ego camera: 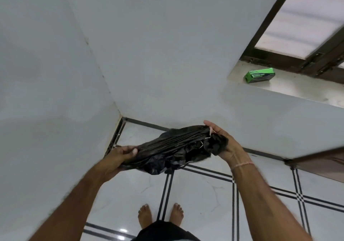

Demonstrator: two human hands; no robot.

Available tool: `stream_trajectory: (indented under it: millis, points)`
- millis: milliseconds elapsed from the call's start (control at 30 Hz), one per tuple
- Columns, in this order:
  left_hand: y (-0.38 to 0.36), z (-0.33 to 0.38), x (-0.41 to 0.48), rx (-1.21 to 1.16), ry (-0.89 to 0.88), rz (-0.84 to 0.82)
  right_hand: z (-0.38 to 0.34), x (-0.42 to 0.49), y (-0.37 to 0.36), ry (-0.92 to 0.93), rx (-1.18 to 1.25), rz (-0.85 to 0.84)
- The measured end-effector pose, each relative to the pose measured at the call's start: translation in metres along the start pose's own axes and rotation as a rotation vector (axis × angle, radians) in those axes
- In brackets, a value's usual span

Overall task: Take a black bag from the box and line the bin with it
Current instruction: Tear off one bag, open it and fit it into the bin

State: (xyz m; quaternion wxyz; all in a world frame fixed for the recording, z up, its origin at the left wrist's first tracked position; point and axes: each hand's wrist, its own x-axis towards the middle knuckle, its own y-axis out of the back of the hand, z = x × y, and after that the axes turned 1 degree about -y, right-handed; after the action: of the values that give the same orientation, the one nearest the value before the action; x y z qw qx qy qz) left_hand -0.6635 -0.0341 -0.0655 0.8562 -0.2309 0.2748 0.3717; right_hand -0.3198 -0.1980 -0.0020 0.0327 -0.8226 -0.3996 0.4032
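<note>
Bag (173, 147): black and pleated into a long strip. It is hanging in mid-air between both hands, above the floor (204, 194) and in front of the wall corner. A loose crumpled part is sagging underneath.
Left hand (121, 157): gripping the bag's left end, with the fingers (133, 150) curling over the top of the pleats.
Right hand (223, 144): grasping the right end, with bunched plastic filling the palm and the thumb lying along the upper edge.
Why held so: the two ends are probably being drawn apart to shake out the folds and find the mouth before any lining starts.
Box (259, 75): green, lying on its side on the sill (297, 90) at the right, well apart from the hands. It looks set aside now that a bag is out.
Bin: not showing anywhere in view, so the lining step is not yet begun.
Hard to make out: which end of the bag is the opening; thin pale strands near the right hand, too small to name; the print on the box; the left hand's underside, which is blurring.
Cut off: a brown door (325, 164) at the right edge, and both forearms at the bottom of the view.
</note>
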Motion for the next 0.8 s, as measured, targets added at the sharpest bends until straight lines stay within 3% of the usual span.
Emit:
stream_trajectory:
  millis: [167, 267, 400, 500, 600, 800]
  points:
    - [0.000, -0.013, -0.008, 0.016, 0.048, 0.079, 0.007, 0.002, 0.007, -0.030, 0.155, -0.036]
    - [-0.004, -0.008, -0.010, 0.081, 0.088, 0.171, 0.015, -0.006, 0.011, -0.060, 0.069, -0.122]
    - [-0.018, 0.012, -0.003, -0.638, 0.183, 0.427, 0.030, -0.016, 0.012, -0.102, -0.011, -0.135]
    - [-0.029, 0.027, -0.001, -0.903, 0.155, 0.370, 0.040, -0.011, 0.020, -0.122, 0.085, -0.021]
    - [-0.029, 0.020, -0.003, -0.747, 0.059, 0.222, 0.041, -0.005, 0.025, -0.121, 0.154, 0.060]
    - [0.003, -0.017, -0.012, 0.067, 0.064, -0.032, 0.018, 0.002, 0.034, -0.140, 0.259, 0.216]
